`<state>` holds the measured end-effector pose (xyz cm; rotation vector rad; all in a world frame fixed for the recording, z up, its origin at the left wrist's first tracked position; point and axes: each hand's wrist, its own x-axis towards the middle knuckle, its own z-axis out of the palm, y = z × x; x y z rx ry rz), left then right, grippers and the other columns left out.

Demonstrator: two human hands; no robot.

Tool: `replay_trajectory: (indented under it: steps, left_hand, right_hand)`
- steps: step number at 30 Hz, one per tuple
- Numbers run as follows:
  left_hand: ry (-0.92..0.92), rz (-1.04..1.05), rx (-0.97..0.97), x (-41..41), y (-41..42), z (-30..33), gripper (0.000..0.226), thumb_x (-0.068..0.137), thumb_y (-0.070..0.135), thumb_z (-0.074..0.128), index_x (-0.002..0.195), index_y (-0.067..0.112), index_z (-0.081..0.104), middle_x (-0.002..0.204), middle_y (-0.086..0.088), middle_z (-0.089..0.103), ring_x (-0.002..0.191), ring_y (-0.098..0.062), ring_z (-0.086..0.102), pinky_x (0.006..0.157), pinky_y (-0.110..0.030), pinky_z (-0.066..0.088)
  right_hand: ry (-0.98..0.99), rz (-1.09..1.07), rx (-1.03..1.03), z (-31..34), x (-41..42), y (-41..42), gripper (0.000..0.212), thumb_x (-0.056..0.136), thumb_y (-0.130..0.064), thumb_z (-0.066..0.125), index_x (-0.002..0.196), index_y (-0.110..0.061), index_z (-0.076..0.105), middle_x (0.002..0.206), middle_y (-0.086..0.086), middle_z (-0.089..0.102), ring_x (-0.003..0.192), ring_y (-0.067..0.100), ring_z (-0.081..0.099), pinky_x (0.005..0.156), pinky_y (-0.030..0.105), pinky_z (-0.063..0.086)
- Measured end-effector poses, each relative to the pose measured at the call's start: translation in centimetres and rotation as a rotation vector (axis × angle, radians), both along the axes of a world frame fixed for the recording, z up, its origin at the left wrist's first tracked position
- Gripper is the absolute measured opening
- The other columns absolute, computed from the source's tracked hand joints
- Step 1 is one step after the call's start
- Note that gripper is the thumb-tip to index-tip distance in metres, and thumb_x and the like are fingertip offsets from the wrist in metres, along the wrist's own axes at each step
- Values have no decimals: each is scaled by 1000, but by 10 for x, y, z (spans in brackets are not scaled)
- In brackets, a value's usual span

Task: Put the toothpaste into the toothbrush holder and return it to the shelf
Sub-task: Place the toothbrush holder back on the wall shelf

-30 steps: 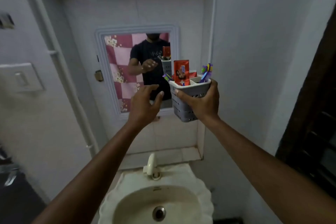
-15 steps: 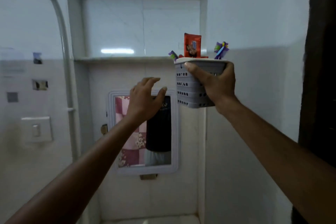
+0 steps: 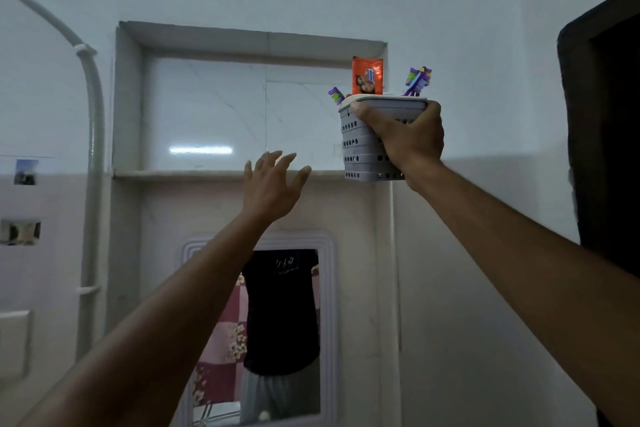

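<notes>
One toothpaste (image 3: 367,76) tube, orange, stands inside the toothbrush holder (image 3: 363,152), its top well above the rim, with toothbrushes (image 3: 418,80) beside it. The holder is grey, perforated, upright, and held at the right end of the shelf (image 3: 194,174); its base sits level with the shelf edge, but whether it already rests on the ledge cannot be told.

Procedure for the step in hand, as judged from this position:
1. Keep the holder vertical so the tall tube does not tip out.
2. Carry the base fully over the ledge before lowering.
3. Release only once the base bears flat.

The right hand (image 3: 407,139) has its grip clamped on the holder, thumb over the rim, fingers around the far side, arm extended upward. The left hand (image 3: 272,184) is raised near the shelf edge, its grip apart, fingers spread, touching nothing, well placed to steady the holder if needed.
</notes>
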<state>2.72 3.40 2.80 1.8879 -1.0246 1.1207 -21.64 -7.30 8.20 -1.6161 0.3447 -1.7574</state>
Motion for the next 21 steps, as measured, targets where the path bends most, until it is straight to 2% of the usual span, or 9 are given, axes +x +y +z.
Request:
replay_trajectory:
  steps: [2, 4, 7, 12, 18, 21]
  left_hand:
    - [14, 29, 41, 16, -8, -7, 75, 102, 78, 33, 158, 31, 50, 170, -4, 42, 165, -26, 20, 133, -55, -1]
    - [-44, 62, 12, 29, -16, -15, 73, 103, 78, 31, 155, 32, 53, 165, -2, 48, 164, -26, 22, 134, -53, -3]
    - [-136, 82, -80, 37, -24, -23, 62, 105, 71, 36, 146, 31, 61, 149, 3, 62, 158, -25, 35, 134, -52, 3]
    - [-165, 103, -139, 44, -29, -23, 53, 108, 64, 42, 138, 29, 68, 132, 6, 70, 146, -24, 49, 134, -51, 10]
    - [-213, 126, -187, 47, -32, -24, 50, 107, 62, 46, 131, 27, 73, 125, 4, 72, 136, -23, 56, 133, -52, 15]
    - [-228, 125, -204, 48, -33, -24, 50, 107, 62, 46, 130, 26, 73, 124, 4, 72, 134, -23, 57, 133, -52, 16]
  right_hand:
    - [8, -29, -6, 6, 12, -7, 111, 46, -90, 90, 131, -29, 52, 134, -6, 66, 128, 22, 68, 109, 48, 62]
    - [4, -54, -5, 14, 27, -15, 112, 51, -87, 93, 136, -26, 55, 135, -6, 66, 129, 22, 68, 109, 45, 62]
    - [-10, -71, 0, 21, 49, -25, 107, 51, -87, 93, 132, -28, 54, 135, -6, 67, 130, 22, 68, 107, 44, 62]
    - [-19, -60, -1, 26, 96, -38, 112, 64, -79, 98, 147, -16, 55, 144, 1, 63, 138, 27, 61, 107, 39, 56]
    - [77, -115, -32, 27, 136, -58, 130, 74, -83, 90, 166, -10, 37, 165, 9, 50, 154, 35, 46, 124, 54, 49]
    - [206, -173, -61, 33, 141, -63, 139, 83, -81, 85, 176, -4, 18, 175, 17, 36, 163, 39, 36, 134, 53, 36]
